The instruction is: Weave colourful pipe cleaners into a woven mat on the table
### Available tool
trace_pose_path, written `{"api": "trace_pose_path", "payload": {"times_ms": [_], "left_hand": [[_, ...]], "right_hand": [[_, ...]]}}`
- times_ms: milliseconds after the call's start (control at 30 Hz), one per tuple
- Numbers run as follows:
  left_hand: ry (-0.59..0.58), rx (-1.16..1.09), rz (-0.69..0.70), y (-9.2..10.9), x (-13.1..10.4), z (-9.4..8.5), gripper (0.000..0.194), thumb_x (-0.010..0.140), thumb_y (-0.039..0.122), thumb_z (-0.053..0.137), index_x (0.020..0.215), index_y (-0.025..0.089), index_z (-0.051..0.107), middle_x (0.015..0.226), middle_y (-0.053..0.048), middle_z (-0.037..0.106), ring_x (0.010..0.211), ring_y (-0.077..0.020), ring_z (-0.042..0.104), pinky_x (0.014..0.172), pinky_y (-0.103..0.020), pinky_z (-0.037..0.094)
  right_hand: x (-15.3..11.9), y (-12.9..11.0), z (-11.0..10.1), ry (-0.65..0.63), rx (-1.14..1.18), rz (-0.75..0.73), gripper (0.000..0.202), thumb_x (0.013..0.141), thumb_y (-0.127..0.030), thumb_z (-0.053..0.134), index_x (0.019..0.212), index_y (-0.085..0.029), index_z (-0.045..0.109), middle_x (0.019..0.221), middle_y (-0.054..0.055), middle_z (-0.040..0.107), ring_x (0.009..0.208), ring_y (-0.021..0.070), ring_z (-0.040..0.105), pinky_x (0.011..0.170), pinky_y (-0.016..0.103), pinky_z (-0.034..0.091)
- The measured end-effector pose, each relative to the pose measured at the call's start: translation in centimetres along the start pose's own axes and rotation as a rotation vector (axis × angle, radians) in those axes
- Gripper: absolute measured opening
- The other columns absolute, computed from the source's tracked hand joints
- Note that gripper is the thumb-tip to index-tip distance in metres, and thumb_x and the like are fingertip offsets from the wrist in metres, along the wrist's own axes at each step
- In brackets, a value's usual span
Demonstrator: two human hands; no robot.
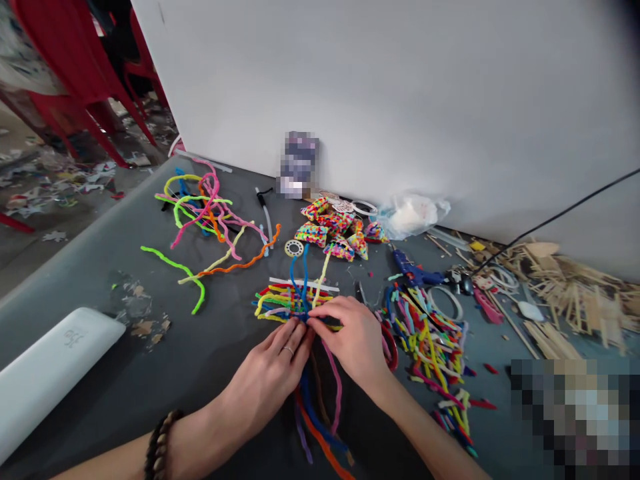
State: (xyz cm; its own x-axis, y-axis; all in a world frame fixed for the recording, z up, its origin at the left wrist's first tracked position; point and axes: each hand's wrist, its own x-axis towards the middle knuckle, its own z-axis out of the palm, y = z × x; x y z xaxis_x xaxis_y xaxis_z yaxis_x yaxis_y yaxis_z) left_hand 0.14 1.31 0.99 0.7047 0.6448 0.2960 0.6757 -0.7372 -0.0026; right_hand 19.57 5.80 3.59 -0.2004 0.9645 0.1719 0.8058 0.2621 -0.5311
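Note:
A flat woven bundle of coloured pipe cleaners [283,298] lies on the dark table in front of me. Long loose strands hang out of its near side, among them an orange pipe cleaner [320,437] and a pink one [336,380]. My left hand [280,353] presses its fingertips on the near edge of the weave. Thumb and forefinger of my right hand [350,333] pinch a blue pipe cleaner [299,273] there, whose loop stands up beyond the weave. Both hands' fingertips meet, and the exact grip is partly hidden.
Beyond the weave are several multicoloured woven pouches [335,223]. A blue glue gun [413,268] and cut pipe-cleaner pieces [433,347] lie right, with wooden sticks [585,287] farther off. Loose pipe cleaners [210,207] tangle at left, near a white case [60,367]. A white panel [400,100] stands behind.

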Motion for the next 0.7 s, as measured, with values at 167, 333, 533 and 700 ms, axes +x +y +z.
{"api": "trace_pose_path", "payload": {"times_ms": [167,333,533,700], "left_hand": [[-0.004,-0.006,0.020,-0.2,-0.1,0.0,0.048,0.088,0.002,0.045,0.135,0.002,0.057,0.142,-0.020,0.061,0.132,-0.0313,0.059,0.107,-0.041,0.053],[0.099,-0.082,0.022,-1.1,-0.5,-0.3,0.043,0.091,0.000,0.039,0.127,0.002,0.062,0.133,-0.018,0.068,0.130,-0.0291,0.061,0.101,-0.037,0.057],[0.222,-0.083,0.017,-1.7,-1.1,-0.7,0.037,0.097,0.004,0.036,0.118,0.006,0.067,0.122,-0.016,0.074,0.114,-0.0281,0.071,0.087,-0.037,0.064],[0.212,-0.132,0.010,-1.8,-1.0,-0.6,0.034,0.096,0.004,0.040,0.115,0.006,0.067,0.118,-0.016,0.075,0.112,-0.0292,0.072,0.085,-0.038,0.065]], "right_hand": [[0.4,0.0,0.2,-0.027,0.019,0.045,0.009,0.082,-0.024,0.082,0.083,-0.033,0.079,0.089,-0.003,0.075,0.089,0.0200,0.067,0.079,0.032,0.049],[0.3,-0.4,0.5,0.003,-0.081,0.003,0.009,0.083,-0.022,0.080,0.083,-0.031,0.079,0.088,-0.002,0.075,0.087,0.0204,0.065,0.077,0.033,0.047],[-0.6,-1.7,0.3,0.041,-0.053,-0.012,0.005,0.089,-0.025,0.073,0.088,-0.029,0.076,0.091,-0.001,0.073,0.090,0.0191,0.064,0.082,0.032,0.046],[-1.5,-2.2,0.4,0.029,-0.116,-0.102,0.008,0.085,-0.026,0.080,0.089,-0.031,0.076,0.090,-0.003,0.072,0.089,0.0202,0.060,0.080,0.035,0.041]]}}
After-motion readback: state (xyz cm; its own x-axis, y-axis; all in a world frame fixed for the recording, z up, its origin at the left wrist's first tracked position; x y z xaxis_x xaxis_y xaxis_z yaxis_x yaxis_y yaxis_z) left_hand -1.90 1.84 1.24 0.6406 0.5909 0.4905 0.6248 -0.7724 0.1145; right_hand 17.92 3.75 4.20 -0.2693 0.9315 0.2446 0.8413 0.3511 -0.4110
